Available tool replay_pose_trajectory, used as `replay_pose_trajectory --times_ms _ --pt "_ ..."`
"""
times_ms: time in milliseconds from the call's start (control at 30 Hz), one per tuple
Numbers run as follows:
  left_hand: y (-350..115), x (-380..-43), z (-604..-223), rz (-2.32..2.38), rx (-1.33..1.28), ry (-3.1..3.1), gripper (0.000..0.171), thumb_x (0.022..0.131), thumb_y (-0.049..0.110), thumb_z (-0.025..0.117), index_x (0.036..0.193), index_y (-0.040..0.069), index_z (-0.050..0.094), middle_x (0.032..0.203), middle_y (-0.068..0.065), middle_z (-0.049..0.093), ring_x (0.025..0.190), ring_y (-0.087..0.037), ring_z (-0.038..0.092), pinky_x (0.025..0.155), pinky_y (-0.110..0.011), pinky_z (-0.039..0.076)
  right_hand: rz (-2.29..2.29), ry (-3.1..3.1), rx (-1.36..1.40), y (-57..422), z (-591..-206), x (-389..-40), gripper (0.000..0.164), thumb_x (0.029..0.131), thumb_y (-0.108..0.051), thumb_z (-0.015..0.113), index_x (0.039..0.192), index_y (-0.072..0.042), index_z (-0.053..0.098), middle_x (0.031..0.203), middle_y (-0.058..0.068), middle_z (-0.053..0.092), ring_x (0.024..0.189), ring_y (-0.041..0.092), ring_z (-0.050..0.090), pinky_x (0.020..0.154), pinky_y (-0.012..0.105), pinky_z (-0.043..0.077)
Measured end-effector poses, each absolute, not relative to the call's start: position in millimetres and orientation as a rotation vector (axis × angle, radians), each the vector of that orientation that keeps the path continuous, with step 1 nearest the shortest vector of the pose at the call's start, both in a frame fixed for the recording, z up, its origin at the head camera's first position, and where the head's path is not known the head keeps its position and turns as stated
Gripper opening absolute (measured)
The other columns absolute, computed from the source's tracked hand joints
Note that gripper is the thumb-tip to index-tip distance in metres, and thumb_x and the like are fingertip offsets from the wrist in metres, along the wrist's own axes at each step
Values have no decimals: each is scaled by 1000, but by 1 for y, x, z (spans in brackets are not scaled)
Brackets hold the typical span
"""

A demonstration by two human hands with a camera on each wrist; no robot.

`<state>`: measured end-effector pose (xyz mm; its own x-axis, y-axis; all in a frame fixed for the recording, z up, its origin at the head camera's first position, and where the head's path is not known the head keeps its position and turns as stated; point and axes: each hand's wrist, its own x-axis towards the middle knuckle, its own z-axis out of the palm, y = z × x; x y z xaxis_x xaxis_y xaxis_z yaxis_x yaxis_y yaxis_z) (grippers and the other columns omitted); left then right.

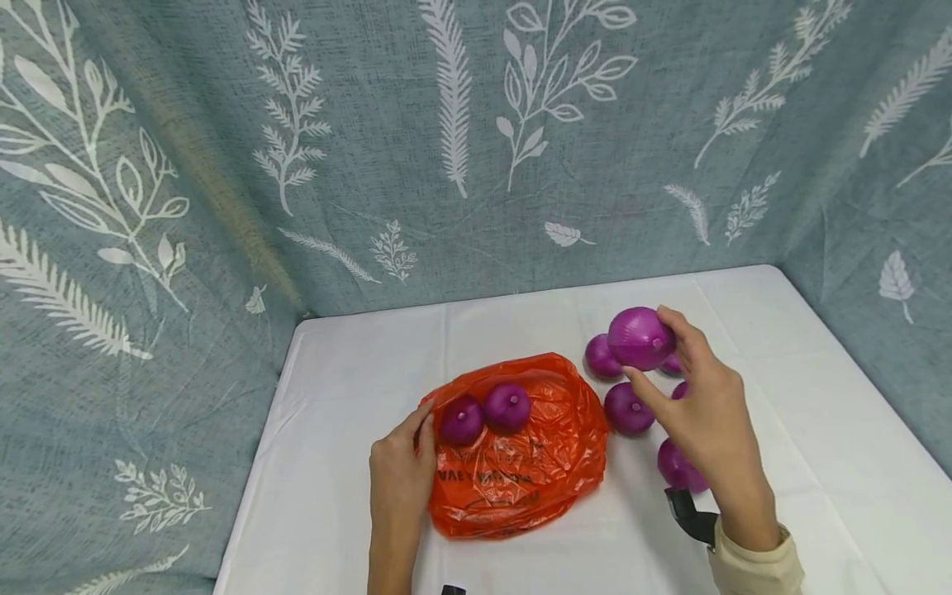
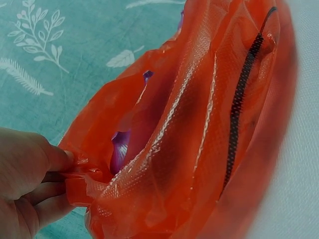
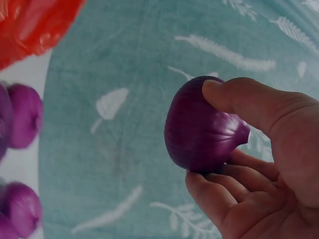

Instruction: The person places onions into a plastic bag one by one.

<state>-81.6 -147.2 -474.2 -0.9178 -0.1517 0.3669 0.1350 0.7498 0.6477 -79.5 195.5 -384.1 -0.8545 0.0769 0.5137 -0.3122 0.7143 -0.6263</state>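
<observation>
Left hand (image 1: 403, 463) pinches the red plastic bag (image 1: 565, 421), while right hand (image 1: 711, 413) holds a red onion (image 1: 640, 337) over the white table (image 1: 357, 372), toward its far right corner, and smooth, round skin could make the onion slip.

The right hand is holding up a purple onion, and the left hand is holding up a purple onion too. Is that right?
Not quite: the left hand isn't holding an onion. The left wrist view shows it pinching the edge of the red bag. The right hand is holding up a purple onion, just as you said.
</observation>
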Motion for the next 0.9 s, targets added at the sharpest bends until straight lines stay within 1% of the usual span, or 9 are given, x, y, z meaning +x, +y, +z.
replay_pose_trajectory --times_ms 67,200,267,333,433,567,667,767,900 --pt "-147 -82 -475 -984 9 -2547 28 103 9 70 129 1 75 120 -21 75 108 -35 75 84 -47 62 1034 -2423 181 192 -389 -81 86 82 -5 91 156 -10 48 138 21 68 114 40 72 90 19 56" --pt "-148 -82 -476 -992 13 -2544 28 103 9 70 129 1 75 120 -21 75 108 -36 74 84 -47 62 1090 -2471 172 183 -400 -85 83 83 -5 90 155 -6 48 148 24 61 130 43 63 103 57 50" --pt "-148 -82 -476 -996 17 -2546 28 103 10 70 129 2 75 120 -21 75 108 -36 74 83 -47 62 1108 -2500 167 179 -406 -87 81 85 -9 90 155 -6 48 150 24 58 134 43 59 105 61 49" --pt "-148 -83 -476 -999 19 -2549 28 103 9 70 129 2 75 120 -21 75 107 -36 75 83 -47 62 1119 -2527 177 174 -414 -90 80 87 -12 89 155 -6 48 150 23 59 135 43 59 105 60 50" --pt "-147 -83 -476 -995 21 -2552 28 103 10 70 129 2 75 120 -21 75 107 -35 75 83 -47 62 1118 -2573 199 165 -425 -93 79 88 -16 88 155 -9 48 130 19 71 100 36 73 84 44 63" --pt "-148 -82 -475 -997 18 -2546 28 103 10 70 129 2 75 120 -21 75 104 -34 76 80 -46 63 1131 -2616 225 153 -437 -96 78 88 -17 88 155 -10 48 116 16 73 69 25 58 61 36 55" --pt "-148 -82 -475 -997 18 -2539 28 103 10 70 129 1 75 119 -20 76 97 -31 77 76 -43 64 1147 -2636 231 146 -445 -100 78 87 -16 88 154 -9 48 131 18 71 86 26 68 80 44 62" --pt "-149 -82 -476 -993 21 -2538 28 103 9 70 129 1 75 118 -20 76 93 -29 77 74 -42 64 1171 -2674 220 139 -452 -103 78 88 -16 88 154 -9 48 119 19 73 80 28 68 77 48 61" --pt "-149 -83 -478 -1006 24 -2537 28 103 9 70 129 1 75 119 -21 75 97 -30 77 75 -44 64 1169 -2715 231 132 -463 -107 78 87 -15 88 154 -8 47 118 19 74 79 26 68 77 45 61"
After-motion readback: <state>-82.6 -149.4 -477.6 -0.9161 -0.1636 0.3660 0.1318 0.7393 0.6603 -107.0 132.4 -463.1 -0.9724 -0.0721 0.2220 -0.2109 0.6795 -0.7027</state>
